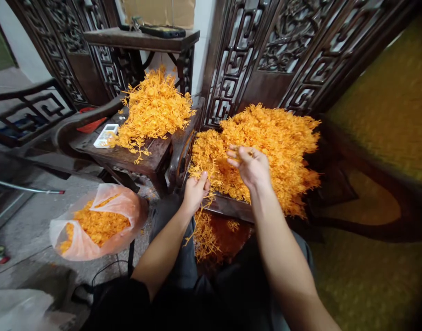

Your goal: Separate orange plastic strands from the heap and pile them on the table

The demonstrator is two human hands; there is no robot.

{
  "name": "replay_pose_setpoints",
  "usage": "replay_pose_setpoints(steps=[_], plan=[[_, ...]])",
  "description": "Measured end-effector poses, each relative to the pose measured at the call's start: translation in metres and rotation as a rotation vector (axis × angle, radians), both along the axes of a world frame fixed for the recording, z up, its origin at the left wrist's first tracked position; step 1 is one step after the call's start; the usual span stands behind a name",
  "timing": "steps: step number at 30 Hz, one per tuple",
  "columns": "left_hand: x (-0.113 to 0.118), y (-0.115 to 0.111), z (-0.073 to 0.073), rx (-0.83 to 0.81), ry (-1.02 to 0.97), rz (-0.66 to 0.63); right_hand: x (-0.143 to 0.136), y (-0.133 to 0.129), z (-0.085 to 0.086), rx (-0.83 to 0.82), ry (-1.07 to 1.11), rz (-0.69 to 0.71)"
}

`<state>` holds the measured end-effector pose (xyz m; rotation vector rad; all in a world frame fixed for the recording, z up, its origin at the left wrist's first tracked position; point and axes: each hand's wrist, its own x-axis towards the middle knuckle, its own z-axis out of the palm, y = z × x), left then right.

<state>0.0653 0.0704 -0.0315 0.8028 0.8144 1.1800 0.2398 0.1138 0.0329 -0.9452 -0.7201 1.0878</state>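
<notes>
Both hands work a tangle of orange sprigs at the near edge of a heaped pile

The left hand (196, 189) is clenched on a sprig cluster (204, 230) that trails down toward the lap, apparently to keep it steady; the right hand (250, 165), at its 2 o'clock, pinches strands with wrist bent and fingers curled. The main pile (272, 147) lies just beyond, within easy reach. A second heap (152, 108) sits on a bench (142, 154) at 11 o'clock, a filled plastic bag (97, 220) on the floor at 8 o'clock
</notes>
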Motion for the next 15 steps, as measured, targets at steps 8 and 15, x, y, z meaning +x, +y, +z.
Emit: replay_pose_setpoints(steps=[8,15], plan=[[0.001,0.001,-0.002,0.103,0.085,-0.118,-0.038,-0.058,-0.021,0.005,-0.565,0.042],[-0.007,0.003,-0.011,0.325,0.593,-0.091,-0.022,-0.056,-0.008,0.296,-1.339,0.141]])
